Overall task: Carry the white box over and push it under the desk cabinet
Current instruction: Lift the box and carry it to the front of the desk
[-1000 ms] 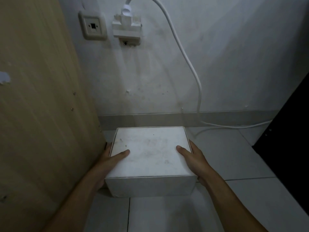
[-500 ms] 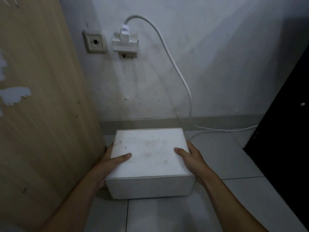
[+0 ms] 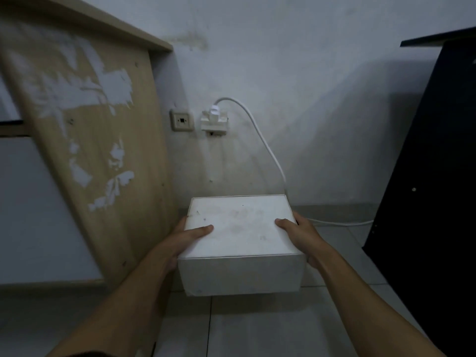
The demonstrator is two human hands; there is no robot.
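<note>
Between our two hands sits the white box, above the tiled floor. Our left hand and right hand clamp its sides, thumbs flat on the lid, other fingers hidden

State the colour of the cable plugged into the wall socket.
White; the round plastic cable shows best in the head view.

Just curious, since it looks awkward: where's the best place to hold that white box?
By its two short sides, one hand from each side. The white box is wide and flat-topped, so the left hand and right hand clamp it, thumbs on top.
</note>
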